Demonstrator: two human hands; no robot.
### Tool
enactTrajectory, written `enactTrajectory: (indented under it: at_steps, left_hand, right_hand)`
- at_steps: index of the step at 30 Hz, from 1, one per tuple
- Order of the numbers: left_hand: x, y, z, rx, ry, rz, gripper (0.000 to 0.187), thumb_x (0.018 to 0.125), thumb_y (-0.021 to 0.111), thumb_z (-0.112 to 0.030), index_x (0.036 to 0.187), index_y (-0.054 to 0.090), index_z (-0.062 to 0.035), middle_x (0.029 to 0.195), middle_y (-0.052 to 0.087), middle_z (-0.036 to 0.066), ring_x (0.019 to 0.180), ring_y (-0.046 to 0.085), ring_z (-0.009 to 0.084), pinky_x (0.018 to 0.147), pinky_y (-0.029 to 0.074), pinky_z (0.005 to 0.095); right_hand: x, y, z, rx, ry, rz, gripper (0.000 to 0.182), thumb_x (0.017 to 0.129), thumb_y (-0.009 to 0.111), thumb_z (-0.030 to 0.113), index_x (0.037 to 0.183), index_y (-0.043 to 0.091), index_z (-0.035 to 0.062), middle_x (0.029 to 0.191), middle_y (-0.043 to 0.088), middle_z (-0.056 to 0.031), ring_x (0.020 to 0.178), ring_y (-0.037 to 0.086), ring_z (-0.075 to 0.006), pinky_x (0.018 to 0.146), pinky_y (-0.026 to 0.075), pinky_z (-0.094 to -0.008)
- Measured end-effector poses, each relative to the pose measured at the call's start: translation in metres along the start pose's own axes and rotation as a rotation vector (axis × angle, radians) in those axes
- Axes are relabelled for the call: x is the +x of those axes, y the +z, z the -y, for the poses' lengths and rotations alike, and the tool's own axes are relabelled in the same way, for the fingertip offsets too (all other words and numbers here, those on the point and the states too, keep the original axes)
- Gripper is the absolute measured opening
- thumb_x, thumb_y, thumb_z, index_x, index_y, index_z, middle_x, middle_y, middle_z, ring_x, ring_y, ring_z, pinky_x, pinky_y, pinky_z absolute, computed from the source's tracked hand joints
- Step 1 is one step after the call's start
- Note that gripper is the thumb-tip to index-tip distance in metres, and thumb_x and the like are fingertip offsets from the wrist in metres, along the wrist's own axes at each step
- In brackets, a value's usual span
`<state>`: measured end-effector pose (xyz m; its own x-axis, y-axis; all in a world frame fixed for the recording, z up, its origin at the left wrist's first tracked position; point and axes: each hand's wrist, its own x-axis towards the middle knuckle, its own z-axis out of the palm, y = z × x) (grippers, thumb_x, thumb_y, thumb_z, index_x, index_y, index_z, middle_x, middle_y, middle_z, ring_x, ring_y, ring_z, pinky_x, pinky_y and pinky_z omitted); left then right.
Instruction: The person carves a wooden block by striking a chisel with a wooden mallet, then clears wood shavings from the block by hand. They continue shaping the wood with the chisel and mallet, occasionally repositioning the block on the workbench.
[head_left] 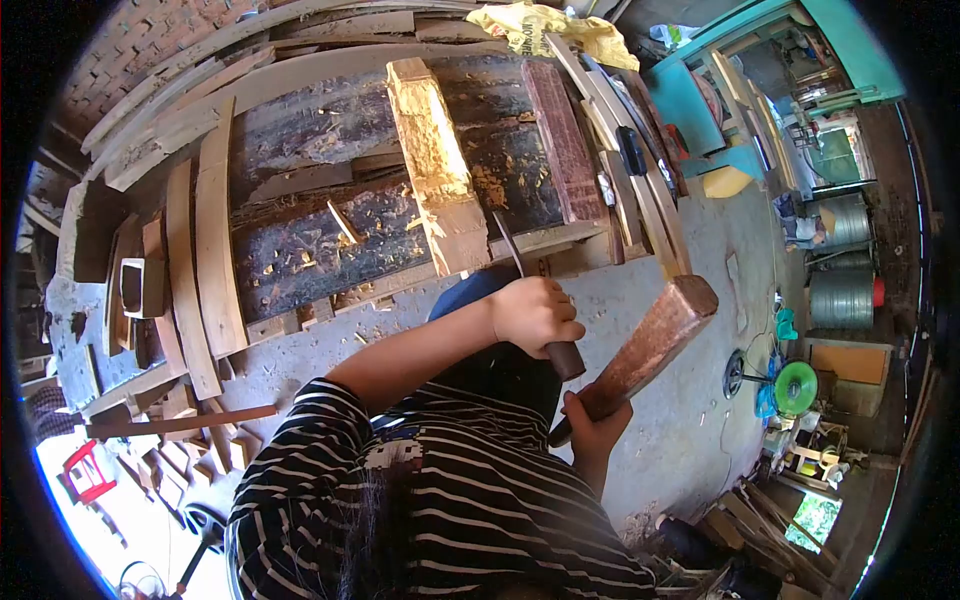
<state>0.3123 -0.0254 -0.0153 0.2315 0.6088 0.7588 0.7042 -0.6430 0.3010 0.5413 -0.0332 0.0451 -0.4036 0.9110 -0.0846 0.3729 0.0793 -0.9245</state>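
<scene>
My left hand (pixel 537 316) is closed around a chisel. The chisel's dark handle (pixel 565 361) sticks out below the fist, and its thin blade points up and away toward the bench. Just beyond the blade lies a wooden beam (pixel 437 150), its upper face roughly carved and bright yellow, set across the workbench. My right hand (pixel 598 422) grips a worn wooden mallet (pixel 650 345) low on its handle, with the thick block end raised to the right of the chisel. Between the chisel handle and the mallet there is a small gap.
Wood chips litter the dark workbench (pixel 300 240). A reddish-brown timber (pixel 562 140) lies right of the beam, beside several long strips and tools. Planks (pixel 212 250) rest at the left. A green fan (pixel 796 388) stands on the floor at right, near metal drums (pixel 840 299).
</scene>
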Motion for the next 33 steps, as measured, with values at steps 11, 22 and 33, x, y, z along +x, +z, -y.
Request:
enactTrajectory:
  at_steps: [11, 22, 33]
  left_hand:
    - [0.027, -0.037, 0.014, 0.055, -0.245, -0.19, 0.031, 0.056, 0.071, -0.028, 0.078, 0.057, -0.0121, 0.064, 0.057, 0.006, 0.059, 0.061, 0.0273, 0.055, 0.05, 0.0382]
    - [0.034, -0.051, 0.017, 0.067, -0.238, -0.216, 0.03, 0.057, 0.071, -0.027, 0.079, 0.058, -0.0116, 0.061, 0.056, 0.007, 0.058, 0.06, 0.0279, 0.054, 0.049, 0.0386]
    - [0.03, -0.058, 0.029, -0.052, -0.37, -0.265, 0.031, 0.056, 0.073, -0.025, 0.079, 0.058, -0.0083, 0.066, 0.06, 0.009, 0.061, 0.061, 0.0308, 0.055, 0.049, 0.0399]
  right_hand:
    - [0.015, -0.003, 0.014, 0.05, 0.03, -0.007, 0.024, 0.068, 0.075, 0.0, 0.082, 0.055, 0.001, 0.066, 0.058, -0.0066, 0.056, 0.058, -0.0168, 0.055, 0.048, -0.0301]
    - [0.027, 0.004, 0.025, 0.025, -0.015, 0.026, 0.021, 0.067, 0.072, -0.003, 0.078, 0.055, -0.0001, 0.064, 0.057, -0.0085, 0.052, 0.058, -0.0177, 0.051, 0.048, -0.0298]
    - [0.03, 0.007, 0.027, -0.041, -0.048, 0.027, 0.02, 0.067, 0.072, -0.003, 0.078, 0.055, 0.0003, 0.063, 0.057, -0.0079, 0.052, 0.057, -0.0174, 0.053, 0.048, -0.0296]
